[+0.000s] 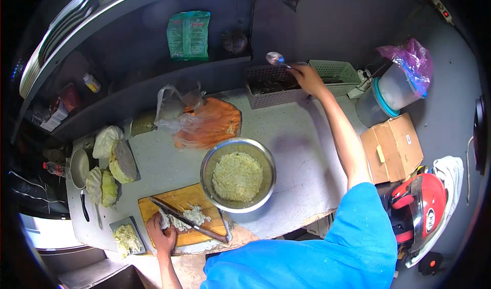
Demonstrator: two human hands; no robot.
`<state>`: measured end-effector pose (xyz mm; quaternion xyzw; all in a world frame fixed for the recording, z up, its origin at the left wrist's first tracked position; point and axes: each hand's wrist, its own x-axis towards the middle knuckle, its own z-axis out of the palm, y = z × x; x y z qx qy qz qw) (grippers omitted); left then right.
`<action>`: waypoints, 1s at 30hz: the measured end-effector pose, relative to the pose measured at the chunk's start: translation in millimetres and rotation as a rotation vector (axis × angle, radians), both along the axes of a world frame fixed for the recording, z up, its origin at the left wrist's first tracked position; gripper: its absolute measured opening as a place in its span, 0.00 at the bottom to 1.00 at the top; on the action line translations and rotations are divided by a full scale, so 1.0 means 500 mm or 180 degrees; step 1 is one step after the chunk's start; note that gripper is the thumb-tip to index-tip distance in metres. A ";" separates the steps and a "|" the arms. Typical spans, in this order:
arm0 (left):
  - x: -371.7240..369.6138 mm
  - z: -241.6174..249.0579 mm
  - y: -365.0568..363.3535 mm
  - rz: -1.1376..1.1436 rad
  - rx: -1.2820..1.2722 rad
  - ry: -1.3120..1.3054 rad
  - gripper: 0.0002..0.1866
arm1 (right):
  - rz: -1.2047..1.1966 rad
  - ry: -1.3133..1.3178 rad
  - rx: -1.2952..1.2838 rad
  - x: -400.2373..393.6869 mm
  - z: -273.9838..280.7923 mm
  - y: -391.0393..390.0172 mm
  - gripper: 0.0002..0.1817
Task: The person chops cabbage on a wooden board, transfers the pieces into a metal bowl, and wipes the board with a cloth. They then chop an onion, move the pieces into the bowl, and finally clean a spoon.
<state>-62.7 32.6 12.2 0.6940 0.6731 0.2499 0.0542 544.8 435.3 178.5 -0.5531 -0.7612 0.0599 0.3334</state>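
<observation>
My right hand (308, 80) is stretched out over the baskets at the back of the counter, its fingers closed on the handle of a metal spoon (275, 59). My left hand (161, 234) rests at the left edge of the wooden cutting board (153, 210), fingers curled round a white piece of food (164, 219). A knife (197, 226) lies slantwise across the board, beside a chopped white heap (195, 215). Right of the board, partly overlapping it, stands a steel bowl (271, 174) holding a pale, finely chopped mass (238, 176).
Grey basket (273, 98) and green basket (343, 87) line the wall. Orange cloth (217, 123) and a plastic bag (176, 110) lie behind the bowl. Cabbage pieces (123, 161) and a pan (80, 169) are left; a cardboard box (393, 148) and red helmet (429, 199) right.
</observation>
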 end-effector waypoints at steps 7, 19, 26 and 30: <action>-0.018 -0.009 -0.004 -0.0131 -0.0023 -0.0127 0.34 | -0.1172 0.0865 -0.0776 0.007 0.010 -0.575 0.15; -0.055 -0.026 -0.006 -0.0711 -0.0084 -0.0119 0.38 | -0.4528 0.4485 0.1286 -0.271 -0.171 -1.674 0.23; -0.064 -0.017 -0.009 -0.0850 -0.0155 -0.0270 0.39 | -0.4575 0.5535 0.2668 -0.502 -0.466 -2.381 0.06; -0.062 -0.013 -0.010 -0.0753 -0.0107 -0.0426 0.38 | -0.4455 0.6113 0.1764 -0.496 -0.580 -2.352 0.10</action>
